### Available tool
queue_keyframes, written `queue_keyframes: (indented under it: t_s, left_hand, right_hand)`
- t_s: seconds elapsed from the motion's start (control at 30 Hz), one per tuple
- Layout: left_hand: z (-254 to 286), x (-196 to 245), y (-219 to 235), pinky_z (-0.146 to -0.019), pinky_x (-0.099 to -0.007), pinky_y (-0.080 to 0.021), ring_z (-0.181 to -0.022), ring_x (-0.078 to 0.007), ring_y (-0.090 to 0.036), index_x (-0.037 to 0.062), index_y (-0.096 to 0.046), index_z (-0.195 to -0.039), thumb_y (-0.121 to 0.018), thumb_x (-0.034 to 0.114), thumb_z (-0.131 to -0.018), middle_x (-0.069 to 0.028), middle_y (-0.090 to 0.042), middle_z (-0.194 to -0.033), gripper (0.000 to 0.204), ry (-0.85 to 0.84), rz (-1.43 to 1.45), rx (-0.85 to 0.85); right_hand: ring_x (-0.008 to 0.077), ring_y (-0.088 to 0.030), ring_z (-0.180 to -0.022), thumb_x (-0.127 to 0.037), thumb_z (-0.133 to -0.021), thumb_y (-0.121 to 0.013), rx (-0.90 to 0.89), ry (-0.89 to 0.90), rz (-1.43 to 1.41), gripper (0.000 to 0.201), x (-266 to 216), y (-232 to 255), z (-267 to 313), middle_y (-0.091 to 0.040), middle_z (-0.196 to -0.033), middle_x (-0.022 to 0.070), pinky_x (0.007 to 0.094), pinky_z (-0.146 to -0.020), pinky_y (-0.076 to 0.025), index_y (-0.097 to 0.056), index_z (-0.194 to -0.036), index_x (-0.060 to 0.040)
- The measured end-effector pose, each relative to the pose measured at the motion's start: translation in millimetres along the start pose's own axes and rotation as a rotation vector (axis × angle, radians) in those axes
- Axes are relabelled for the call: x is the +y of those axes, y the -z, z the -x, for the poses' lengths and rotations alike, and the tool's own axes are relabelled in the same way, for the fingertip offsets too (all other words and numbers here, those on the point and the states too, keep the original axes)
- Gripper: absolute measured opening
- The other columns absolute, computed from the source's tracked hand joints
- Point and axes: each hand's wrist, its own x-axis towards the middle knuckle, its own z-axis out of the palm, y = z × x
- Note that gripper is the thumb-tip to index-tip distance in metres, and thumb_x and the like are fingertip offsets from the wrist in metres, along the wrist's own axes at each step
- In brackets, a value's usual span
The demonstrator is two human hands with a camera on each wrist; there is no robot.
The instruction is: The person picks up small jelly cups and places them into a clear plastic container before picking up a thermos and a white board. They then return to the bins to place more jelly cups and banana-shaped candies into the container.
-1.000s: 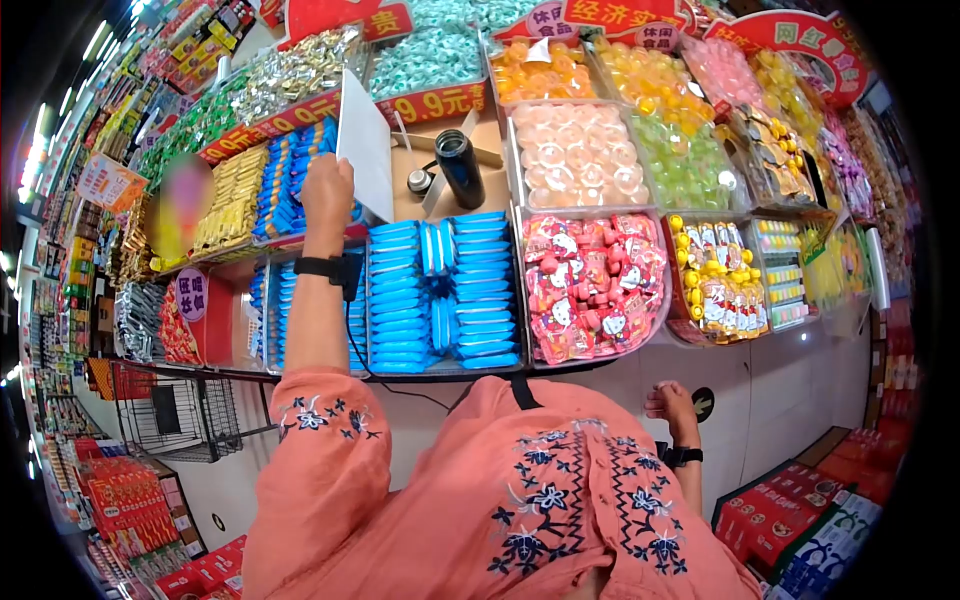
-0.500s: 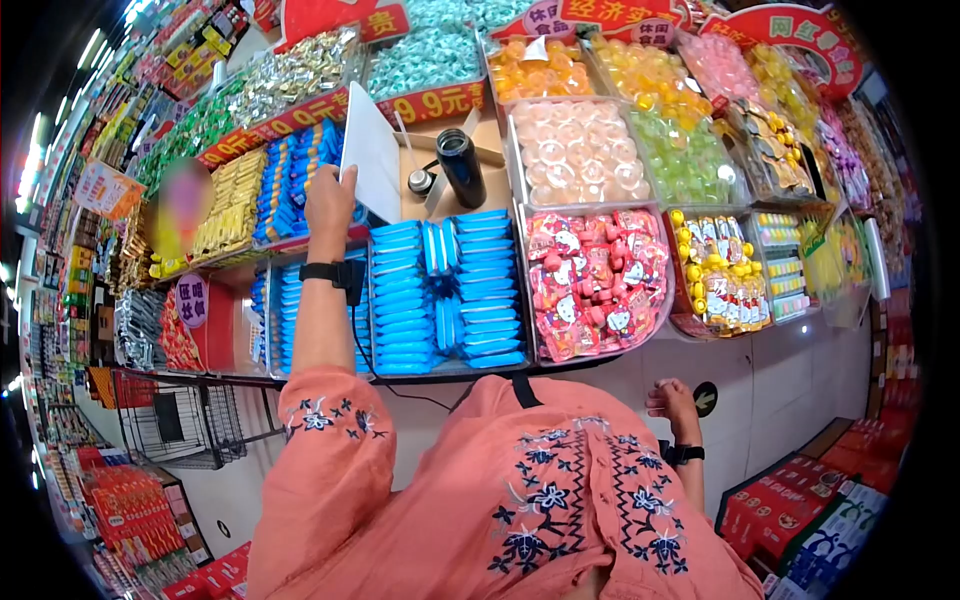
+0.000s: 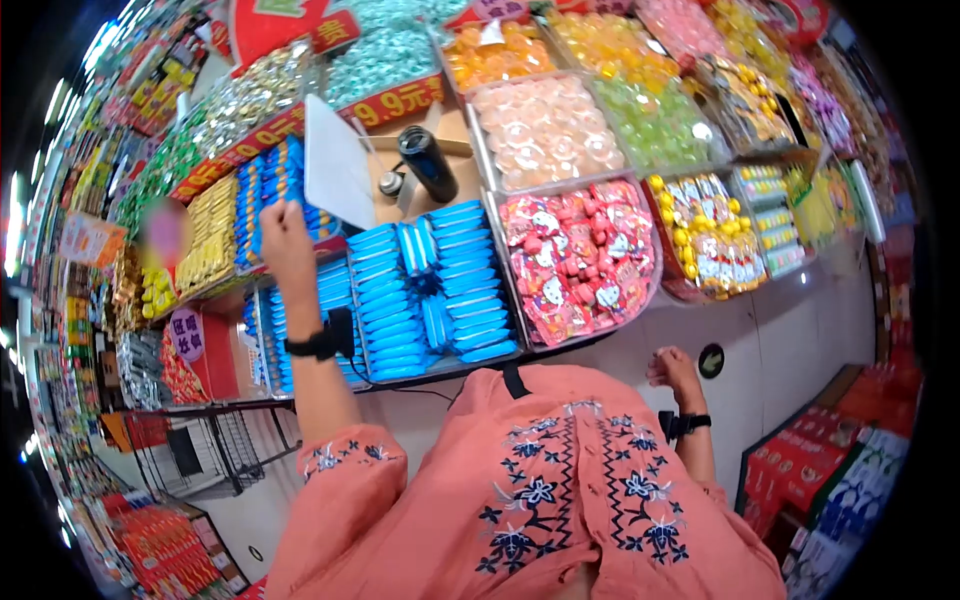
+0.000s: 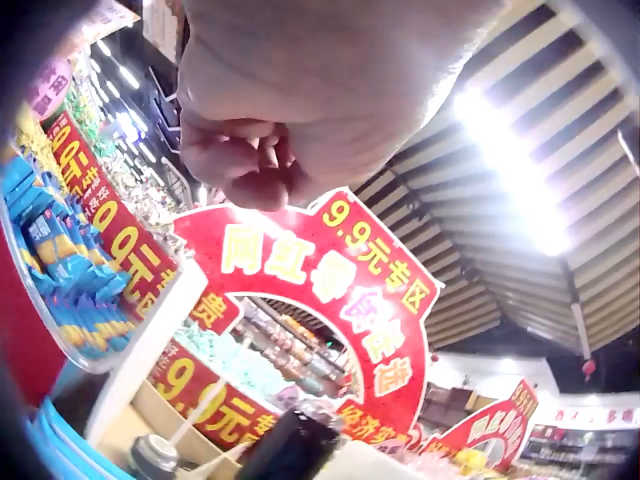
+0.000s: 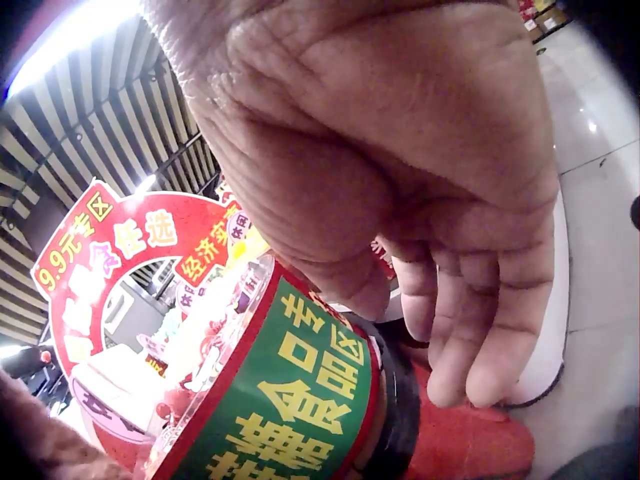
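Observation:
My left hand (image 3: 287, 240) is held over the display, in front of packets in blue and yellow wrappers (image 3: 262, 185). Its fingers are curled in toward the palm, and nothing shows between them in the left wrist view. A white upright panel (image 3: 338, 165) stands just to its right, apart from the fingers. Beyond the panel, a dark flask (image 3: 428, 165) stands without its lid beside a small silver-and-black cap (image 3: 391, 183). Low at my side, my right hand (image 3: 677, 372) hangs with loosely bent fingers and holds nothing.
Bright blue packets (image 3: 385, 300) fill the near bins, with pink candy packs (image 3: 580, 260) to their right. Jelly cups (image 3: 545, 130) lie farther back. A wire shopping cart (image 3: 200, 455) stands at left, and red cartons (image 3: 800, 455) are stacked at right.
My left hand has come away from the white panel's edge, toward me and left, its fingers curling. The head view has shifted and tilted. My right hand still hangs at my side.

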Motion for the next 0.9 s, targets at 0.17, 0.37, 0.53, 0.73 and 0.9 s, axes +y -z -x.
queue_keyframes:
  t_s: [0.17, 0.37, 0.53, 0.73, 0.9]
  left_hand:
    - [70.6, 85.4, 11.7, -0.048, -0.0220, -0.034, -0.052, -0.0056, -0.043, 0.0075, -0.053, -0.083, -0.053, 0.026, -0.105, 0.0012, -0.046, -0.063, 0.028, 0.250, 0.395, -0.261]
    - [150.8, 138.8, -23.9, -0.050, -0.0220, -0.037, -0.056, -0.0064, -0.048, 0.0069, -0.054, -0.088, -0.049, 0.026, -0.106, -0.0002, -0.052, -0.068, 0.026, 0.334, 0.504, -0.677]
    - [211.4, 182.9, -75.2, -0.056, -0.0218, -0.041, -0.063, -0.0054, -0.051, 0.0032, -0.057, -0.099, -0.057, 0.013, -0.101, 0.0009, -0.056, -0.076, 0.010, 0.217, 0.559, -1.043]
    - [257.7, 245.8, -110.4, -0.049, -0.0217, -0.036, -0.053, -0.0042, -0.044, 0.0062, -0.055, -0.080, -0.059, 0.021, -0.103, 0.0036, -0.049, -0.061, 0.027, 0.199, 0.533, -1.259]
    - [308.9, 305.2, -150.6, -0.057, -0.0221, -0.042, -0.063, -0.0066, -0.050, 0.0024, -0.058, -0.099, -0.058, 0.016, -0.102, -0.0007, -0.057, -0.078, 0.014, 0.070, 0.500, -1.360]
  right_hand:
    - [0.0215, -0.068, -0.070, -0.035, -0.095, -0.059, -0.015, 0.004, 0.030, 0.030, -5.3, -1.6, 3.3, -0.067, -0.086, 0.0101, 0.0333, -0.060, -0.057, -0.060, -0.102, -0.0055]
    - [0.0187, -0.066, -0.068, -0.033, -0.095, -0.058, 0.009, 0.040, 0.021, 0.030, -7.3, 5.3, 16.2, -0.065, -0.086, 0.0084, 0.0323, -0.058, -0.056, -0.060, -0.104, -0.0041]
    - [0.0186, -0.067, -0.073, -0.031, -0.097, -0.055, 0.060, 0.020, 0.003, 0.030, 8.7, 33.3, 42.5, -0.066, -0.092, 0.0091, 0.0309, -0.061, -0.056, -0.059, -0.109, -0.0036]
    - [0.0185, -0.068, -0.075, -0.027, -0.097, -0.055, 0.151, -0.005, -0.050, 0.029, 49.1, 83.2, 72.8, -0.065, -0.093, 0.0091, 0.0306, -0.061, -0.056, -0.059, -0.111, -0.0019]
    - [0.0167, -0.067, -0.073, -0.026, -0.094, -0.054, 0.265, 0.025, -0.190, 0.026, 102.5, 133.6, 92.0, -0.064, -0.090, 0.0070, 0.0295, -0.059, -0.054, -0.060, -0.103, -0.0028]
